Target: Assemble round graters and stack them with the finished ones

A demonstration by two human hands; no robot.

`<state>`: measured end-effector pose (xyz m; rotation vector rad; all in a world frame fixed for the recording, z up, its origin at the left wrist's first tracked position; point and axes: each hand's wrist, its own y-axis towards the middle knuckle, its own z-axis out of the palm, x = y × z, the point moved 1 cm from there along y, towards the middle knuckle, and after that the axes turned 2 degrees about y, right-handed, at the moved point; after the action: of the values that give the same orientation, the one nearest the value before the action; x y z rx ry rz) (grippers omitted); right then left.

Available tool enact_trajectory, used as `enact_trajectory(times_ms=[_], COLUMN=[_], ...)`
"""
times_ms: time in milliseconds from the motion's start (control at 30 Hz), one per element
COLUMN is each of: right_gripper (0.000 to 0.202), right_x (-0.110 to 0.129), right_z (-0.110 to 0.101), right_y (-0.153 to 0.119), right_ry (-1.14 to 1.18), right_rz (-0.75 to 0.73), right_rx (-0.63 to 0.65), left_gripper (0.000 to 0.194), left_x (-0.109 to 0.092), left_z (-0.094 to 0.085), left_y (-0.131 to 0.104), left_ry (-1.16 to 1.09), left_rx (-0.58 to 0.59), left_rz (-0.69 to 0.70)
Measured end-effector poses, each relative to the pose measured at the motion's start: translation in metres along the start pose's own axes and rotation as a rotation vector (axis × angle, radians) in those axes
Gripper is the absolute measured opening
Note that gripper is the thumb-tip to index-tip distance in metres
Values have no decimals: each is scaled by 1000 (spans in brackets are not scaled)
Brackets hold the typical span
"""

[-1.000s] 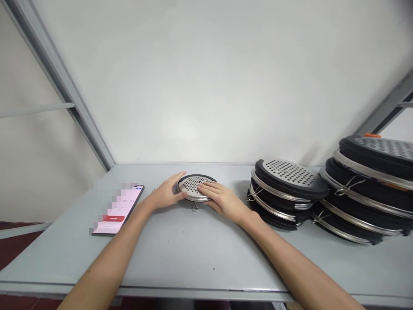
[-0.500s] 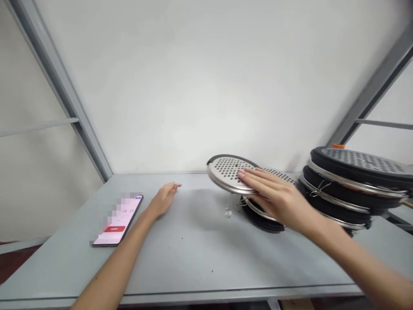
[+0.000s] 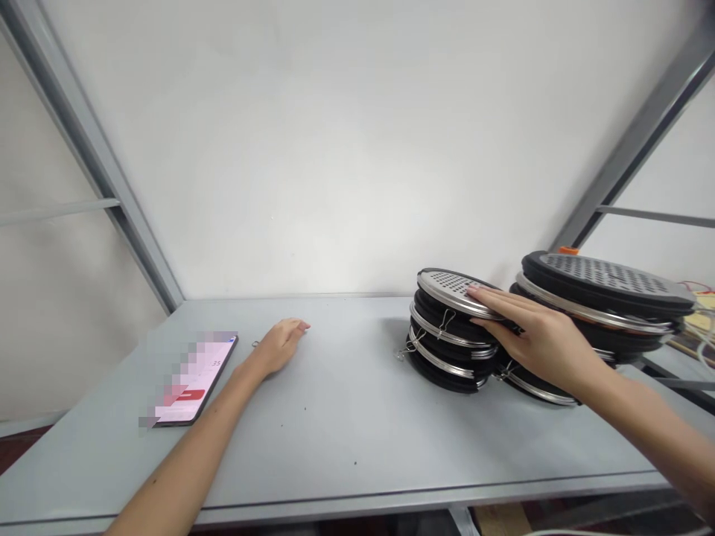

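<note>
Round discs with perforated metal tops, black rims and wire clips stand in two stacks on the right of the grey table [image 3: 329, 417]. My right hand [image 3: 536, 335] grips the right side of the top disc [image 3: 452, 285] on the nearer, left stack, fingers on its top and thumb at its edge. The disc rests slightly tilted on the black discs [image 3: 447, 350] below. Behind my right hand is the larger stack [image 3: 608, 298]. My left hand [image 3: 279, 344] rests on the table left of centre, fingers loosely bent; a small wire loop [image 3: 255, 344] shows beside it.
A phone [image 3: 195, 383] with a lit screen lies left of my left forearm. An orange object [image 3: 568, 251] shows behind the larger stack. Grey metal posts [image 3: 94, 149] frame the white wall on both sides. Cables [image 3: 704, 339] lie at the far right.
My right hand has moved right with the perforated disc, which was held in the air and now sits on the nearer stack. My left hand has hardly moved.
</note>
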<state>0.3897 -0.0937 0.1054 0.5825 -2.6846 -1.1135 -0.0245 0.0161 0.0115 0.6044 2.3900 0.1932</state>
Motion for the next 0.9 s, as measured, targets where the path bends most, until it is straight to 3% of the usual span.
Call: enact_trajectory(times_ms=[400,633,767,900], right_gripper=[43,45,43,34], right_x=[-1,-4,4,43], right_z=[-8,-9,-11,-6], right_y=[0,-4,-1,1], right_ry=[60,92,114,218], right_rz=[86,64,19,-82], right_rx=[137,196,119,-155], left_gripper=[52,51,45,31], left_x=[1,0,-6,-18], left_z=[1,1,6,18], left_y=[0,0,0,-5], left_ry=[-9,10,64,117], left_rx=[18,18,27,55], left_rz=[-15,-2,54,175])
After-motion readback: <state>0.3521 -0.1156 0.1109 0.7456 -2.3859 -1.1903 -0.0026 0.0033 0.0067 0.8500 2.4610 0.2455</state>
